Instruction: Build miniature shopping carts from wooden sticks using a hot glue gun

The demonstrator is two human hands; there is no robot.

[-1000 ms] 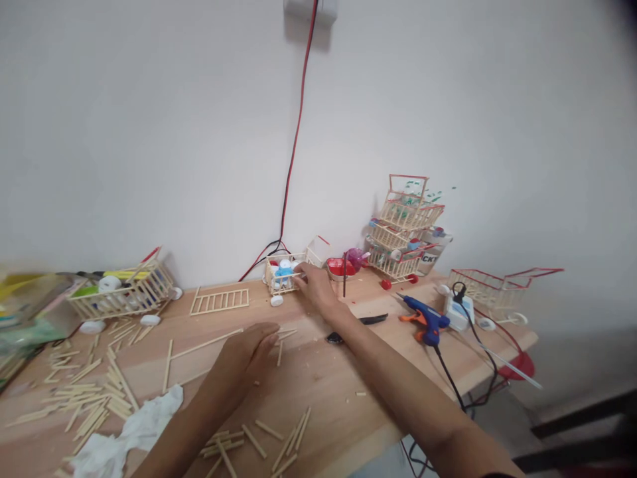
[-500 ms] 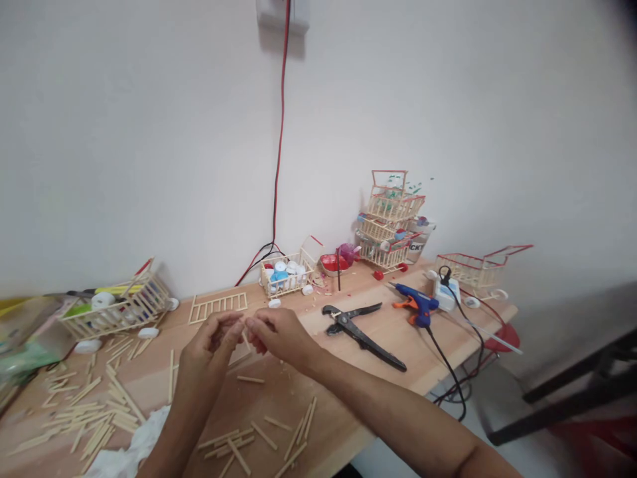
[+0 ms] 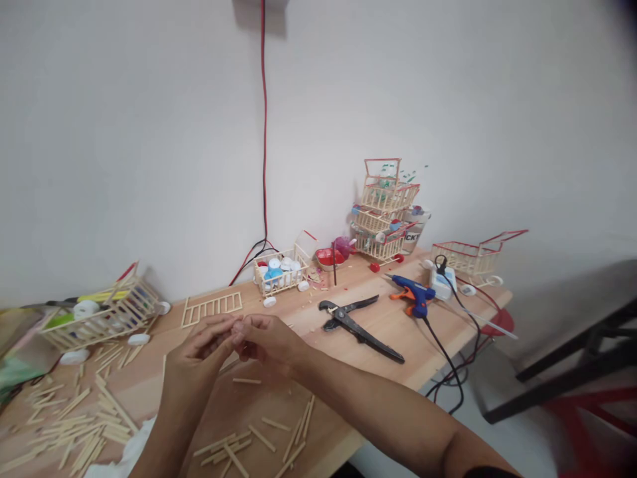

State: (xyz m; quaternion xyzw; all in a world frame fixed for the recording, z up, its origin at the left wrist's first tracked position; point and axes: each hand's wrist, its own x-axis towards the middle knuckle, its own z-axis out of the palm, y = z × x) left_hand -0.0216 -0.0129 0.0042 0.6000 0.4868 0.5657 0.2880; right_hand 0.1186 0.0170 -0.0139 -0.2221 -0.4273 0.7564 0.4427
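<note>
My left hand (image 3: 199, 345) and my right hand (image 3: 266, 338) meet fingertip to fingertip above the wooden table (image 3: 348, 358), both pinched on something small that I cannot make out. Loose wooden sticks (image 3: 263, 435) lie on the table just below and in front of them. A small stick cart filled with bottle caps (image 3: 279, 272) stands behind the hands near the wall. Black pliers (image 3: 358, 322) lie to the right of my right hand.
A blue glue gun (image 3: 411, 292) with its cord lies right of the pliers by a white power strip (image 3: 442, 284). Stacked stick carts (image 3: 385, 212) stand at the back, another cart (image 3: 470, 255) far right, one (image 3: 94, 312) at left. A stick ladder frame (image 3: 212, 307) lies flat.
My right hand drew back from the cap-filled cart to meet my left hand, which lifted off the table. Both now pinch together. The view shifted right, showing the pliers.
</note>
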